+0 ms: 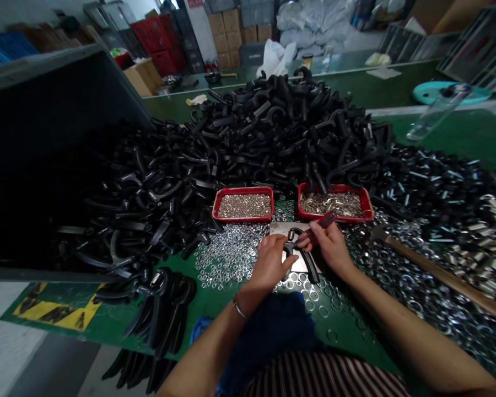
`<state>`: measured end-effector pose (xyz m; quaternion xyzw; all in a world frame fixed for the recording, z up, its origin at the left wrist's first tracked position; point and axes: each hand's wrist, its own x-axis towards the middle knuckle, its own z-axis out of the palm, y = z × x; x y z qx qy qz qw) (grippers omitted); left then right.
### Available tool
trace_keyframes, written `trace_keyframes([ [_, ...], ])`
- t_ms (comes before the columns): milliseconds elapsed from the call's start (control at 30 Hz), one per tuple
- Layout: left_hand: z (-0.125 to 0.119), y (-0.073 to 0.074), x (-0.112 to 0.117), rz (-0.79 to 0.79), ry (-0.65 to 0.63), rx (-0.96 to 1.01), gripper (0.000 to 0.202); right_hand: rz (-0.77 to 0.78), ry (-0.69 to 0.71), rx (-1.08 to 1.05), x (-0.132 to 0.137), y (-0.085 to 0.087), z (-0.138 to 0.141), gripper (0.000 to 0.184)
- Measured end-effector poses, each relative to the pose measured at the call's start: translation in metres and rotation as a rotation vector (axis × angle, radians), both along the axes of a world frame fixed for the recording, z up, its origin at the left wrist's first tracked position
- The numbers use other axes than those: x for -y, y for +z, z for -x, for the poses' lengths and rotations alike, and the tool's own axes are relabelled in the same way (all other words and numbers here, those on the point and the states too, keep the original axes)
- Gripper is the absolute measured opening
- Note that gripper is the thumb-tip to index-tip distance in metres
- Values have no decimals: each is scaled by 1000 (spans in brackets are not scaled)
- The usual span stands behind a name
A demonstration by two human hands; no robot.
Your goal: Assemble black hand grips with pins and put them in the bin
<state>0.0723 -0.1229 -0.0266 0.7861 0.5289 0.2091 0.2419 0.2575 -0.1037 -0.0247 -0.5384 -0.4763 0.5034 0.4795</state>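
My left hand [271, 260] presses down on a black hand-grip part [305, 259] that lies on a small metal plate [281, 229] on the green table. Its fingers are curled over the part. My right hand [328, 242] is closed around a thin red-handled tool [323, 221], whose tip points at the part's top end. A bracelet sits on my left wrist. Loose shiny washers [231, 251] lie all around the plate.
Two red trays [243, 191] [366, 201] of small metal pieces stand just beyond the plate. A big heap of black handles [273, 127] fills the table behind. A wooden-handled hammer [434, 270] lies at the right. Assembled grips [161, 309] are piled at the near left edge.
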Motion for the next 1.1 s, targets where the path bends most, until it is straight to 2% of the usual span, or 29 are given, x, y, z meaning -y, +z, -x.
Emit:
trace_keyframes([
  [167,-2,0,-1,14,9,-8,44,-34,-12,-76,-1,-4,0,43],
  [400,-1,-3,-1,2,0,-12,48,-52,12,-10,0,-2,2,40],
  [467,-1,-3,0,11,3,-9,48,-45,31,109,3,3,3,38],
  [600,0,0,0,45,-18,1,51,-72,92,651,4,15,9,38],
  [667,1,1,0,60,-23,8,50,-87,127,780,0,20,13,36],
  [733,1,2,-1,65,-2,20,47,-60,209,651,-6,24,16,34],
  [833,2,5,-4,54,15,32,45,-14,295,313,-7,25,20,36],
  [967,3,8,-7,39,19,-6,44,-26,280,133,1,33,19,40],
  [1033,5,9,-8,48,9,-17,47,-16,279,-107,-3,42,11,40],
  [1100,7,10,-9,64,-14,-27,51,-25,197,-344,-11,48,-4,38],
])
